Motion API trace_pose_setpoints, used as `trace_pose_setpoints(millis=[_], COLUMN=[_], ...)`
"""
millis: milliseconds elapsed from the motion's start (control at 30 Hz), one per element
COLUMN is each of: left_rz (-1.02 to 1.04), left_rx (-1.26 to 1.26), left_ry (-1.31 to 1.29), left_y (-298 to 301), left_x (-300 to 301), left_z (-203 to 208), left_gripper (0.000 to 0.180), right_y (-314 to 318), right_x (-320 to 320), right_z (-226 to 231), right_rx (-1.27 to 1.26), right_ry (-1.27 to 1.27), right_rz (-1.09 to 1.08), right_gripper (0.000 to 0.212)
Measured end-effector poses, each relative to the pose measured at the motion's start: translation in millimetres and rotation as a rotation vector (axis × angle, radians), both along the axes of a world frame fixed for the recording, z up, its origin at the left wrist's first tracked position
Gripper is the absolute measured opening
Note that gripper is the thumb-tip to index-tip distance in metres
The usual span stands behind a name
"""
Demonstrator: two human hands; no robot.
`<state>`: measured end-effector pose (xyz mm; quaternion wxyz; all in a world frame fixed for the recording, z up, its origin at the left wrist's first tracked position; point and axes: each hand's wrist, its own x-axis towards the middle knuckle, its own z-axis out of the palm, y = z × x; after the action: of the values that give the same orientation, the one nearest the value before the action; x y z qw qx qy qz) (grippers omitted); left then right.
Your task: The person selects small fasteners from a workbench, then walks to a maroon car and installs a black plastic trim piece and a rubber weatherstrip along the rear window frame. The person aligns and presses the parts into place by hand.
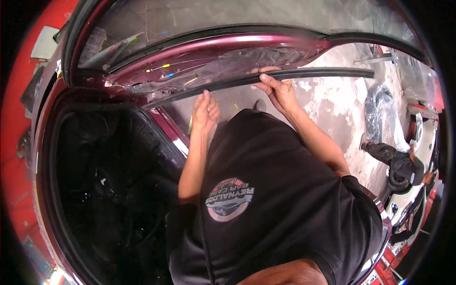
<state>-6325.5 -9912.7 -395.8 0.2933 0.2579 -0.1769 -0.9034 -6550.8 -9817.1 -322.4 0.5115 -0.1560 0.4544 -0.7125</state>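
A long black rubber weatherstrip (323,72) runs across in front of me, beside the open maroon car door (237,42). My right hand (280,92) grips it near its middle, thumb on the near face and fingers behind. Farther left, my left hand (205,113) pinches the same strip, its other fingers curled. The strip's left end reaches the hinge side of the door; its right end sticks out free past my right hand. Clear plastic film (223,66) covers the door's inner side, partly hidden behind the strip.
The dark car interior (109,185) opens at left, framed by a black door seal. Window glass (228,14) spans the top. Small yellow and blue clips (166,66) show on the door. A co-worker in dark clothes (403,171) crouches at far right near a pale car panel (427,137) and plastic sheeting (377,111).
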Motion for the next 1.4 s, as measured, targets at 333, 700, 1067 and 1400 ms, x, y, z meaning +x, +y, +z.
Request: trace_pose_setpoints(millis=[333, 700, 1067, 1400], left_rz=[0.233, 0.384, 0.379, 0.399], left_rx=[-0.193, -0.170, -0.164, -0.212], left_ry=[-0.207, -0.289, -0.535, -0.638], left_y=[-57, -144, -186, -196], left_x=[-15, 14, -30, -43], left_z=[12, 2, 32, 20], left_gripper=[0.039, 0.043, 0.039, 0.041], right_y=[-13, -5, -5, -12], right_x=[-50, -157, -227, -238], right_z=[-13, -16, -7, -9], right_rx=[-0.083, -0.149, 0.048, 0.115], right_ry=[-0.184, -0.005, 0.311, 0.410], right_rz=[-0.119, -0.444, -0.598, -0.652], right_gripper=[0.015, 0.036, 0.039, 0.019])
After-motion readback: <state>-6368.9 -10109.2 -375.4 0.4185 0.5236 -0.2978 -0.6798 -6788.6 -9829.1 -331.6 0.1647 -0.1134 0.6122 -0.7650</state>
